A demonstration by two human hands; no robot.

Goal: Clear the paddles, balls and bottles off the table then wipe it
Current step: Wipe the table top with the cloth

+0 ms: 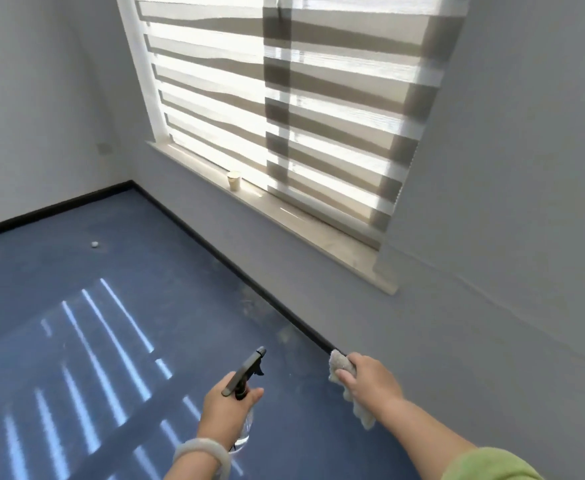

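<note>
We look down on a blue floor [76, 289] in a grey-walled room. Our left hand [225, 407] grips a spray bottle [246, 372] at its neck, fingers curled round it, black nozzle pointing away. Our right hand [367, 379], near it, clutches a pale cloth [339, 367] that hangs below the curled fingers. Well apart, a small white ball [94, 244] lies on the floor near the far wall. A paper cup [234, 181] stands on the windowsill [284, 216] under striped blinds [301, 98].
</note>
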